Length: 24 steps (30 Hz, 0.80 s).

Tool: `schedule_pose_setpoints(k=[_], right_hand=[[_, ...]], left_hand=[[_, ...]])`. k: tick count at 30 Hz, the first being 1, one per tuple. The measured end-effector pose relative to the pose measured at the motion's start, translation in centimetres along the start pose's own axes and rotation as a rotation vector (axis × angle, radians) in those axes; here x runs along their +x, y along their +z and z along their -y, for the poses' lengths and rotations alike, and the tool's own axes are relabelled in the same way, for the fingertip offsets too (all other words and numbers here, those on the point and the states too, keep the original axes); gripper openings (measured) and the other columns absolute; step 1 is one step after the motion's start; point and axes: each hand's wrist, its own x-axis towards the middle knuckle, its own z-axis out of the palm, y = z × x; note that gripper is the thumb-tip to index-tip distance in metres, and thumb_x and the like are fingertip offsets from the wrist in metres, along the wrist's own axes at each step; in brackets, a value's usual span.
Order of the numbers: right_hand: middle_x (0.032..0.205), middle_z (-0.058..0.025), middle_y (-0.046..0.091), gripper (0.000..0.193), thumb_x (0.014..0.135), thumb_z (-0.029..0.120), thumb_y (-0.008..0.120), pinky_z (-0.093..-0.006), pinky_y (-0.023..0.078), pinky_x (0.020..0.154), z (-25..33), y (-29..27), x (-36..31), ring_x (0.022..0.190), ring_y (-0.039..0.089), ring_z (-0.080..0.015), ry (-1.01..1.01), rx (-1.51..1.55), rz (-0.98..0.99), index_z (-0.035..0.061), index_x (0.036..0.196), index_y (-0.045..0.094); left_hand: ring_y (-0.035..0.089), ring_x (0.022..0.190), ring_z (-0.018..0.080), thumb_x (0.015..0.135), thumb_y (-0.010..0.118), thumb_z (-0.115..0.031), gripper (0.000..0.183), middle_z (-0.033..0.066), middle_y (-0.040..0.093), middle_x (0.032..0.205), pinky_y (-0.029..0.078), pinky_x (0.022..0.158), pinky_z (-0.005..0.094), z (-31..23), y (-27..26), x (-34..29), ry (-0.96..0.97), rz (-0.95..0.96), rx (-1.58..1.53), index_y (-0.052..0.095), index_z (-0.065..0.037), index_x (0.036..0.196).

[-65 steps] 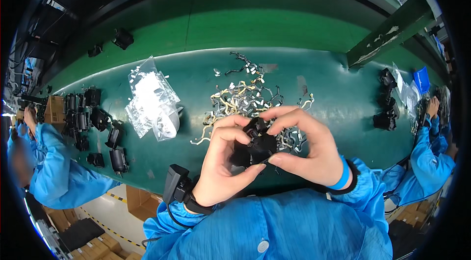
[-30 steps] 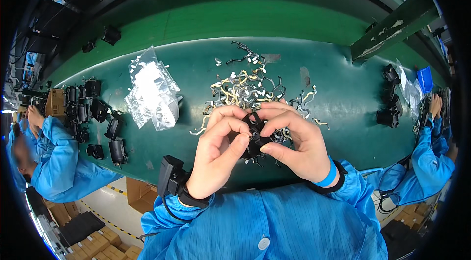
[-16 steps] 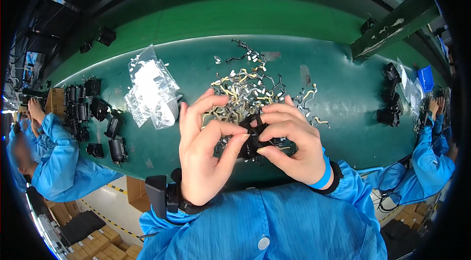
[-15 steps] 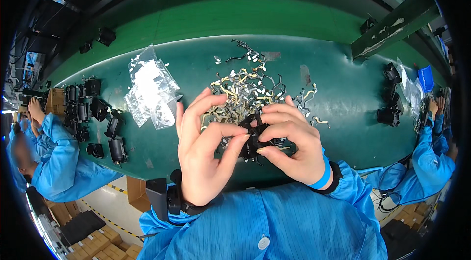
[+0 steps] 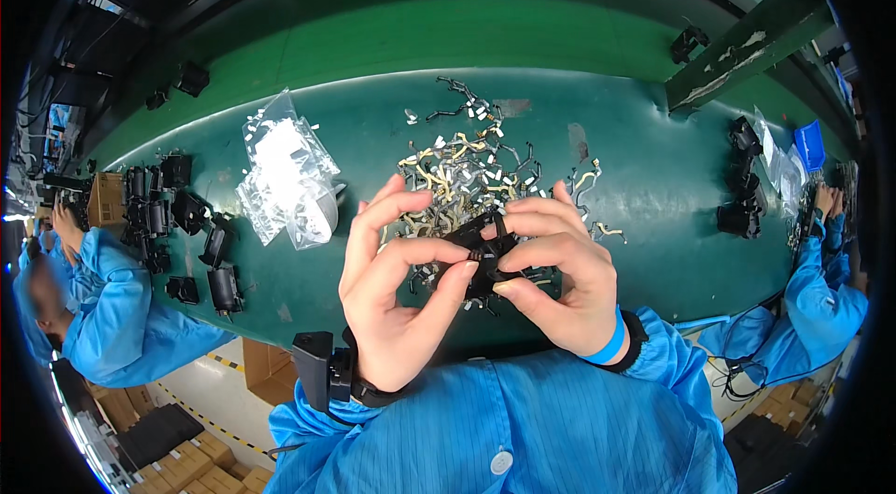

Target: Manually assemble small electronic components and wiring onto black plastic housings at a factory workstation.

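Observation:
Both my hands meet at a small black plastic part (image 5: 483, 281), held up over the bench in front of my chest. My left hand (image 5: 392, 293) pinches its left side between thumb and forefinger, the other fingers curled loosely above. From the right, my right hand (image 5: 565, 275) grips it with thumb and fingers. Its exact shape is partly covered by my fingertips. Just beyond and below lies a loose heap of short cable pieces (image 5: 467, 167), yellow, black and grey with white connectors.
A clear bag of white small parts (image 5: 289, 167) lies left of the heap. Black plastic housings (image 5: 149, 205) cluster at the left, more housings (image 5: 742, 186) at the right. A green post (image 5: 747, 46) rises at the far right. Co-workers in blue sleeves (image 5: 121, 307) sit at both sides.
The black part has turned slightly between my fingers and shows more of its surface. My left hand has shifted a little to the right; my grip stays on the part.

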Motion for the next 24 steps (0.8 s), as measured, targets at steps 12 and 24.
schedule_pose_setpoints(k=[12,24], right_hand=[[0.109,-0.0061,0.068,0.029,0.073,0.011,0.078,-0.0562,0.022,0.112,0.1,0.0,0.1,0.118,0.056,-0.0296,0.031,0.006,0.022,0.0111,0.097,0.062],[0.11,-0.0064,0.065,0.039,0.074,0.015,0.079,-0.0565,0.024,0.112,0.2,0.2,0.2,0.118,0.056,-0.0283,0.061,-0.036,0.051,0.0097,0.106,0.06]], left_hand=[[0.05,0.125,0.0391,0.069,0.078,0.001,0.017,0.0117,0.059,0.115,0.038,0.104,0.0513,0.5,0.3,0.1,0.018,-0.046,-0.045,0.07,-0.007,0.082],[0.05,0.123,0.0374,0.068,0.08,-0.001,0.019,0.0118,0.057,0.116,0.038,0.104,0.0509,0.3,-0.9,0.8,0.105,0.02,0.09,0.071,-0.007,0.083]])
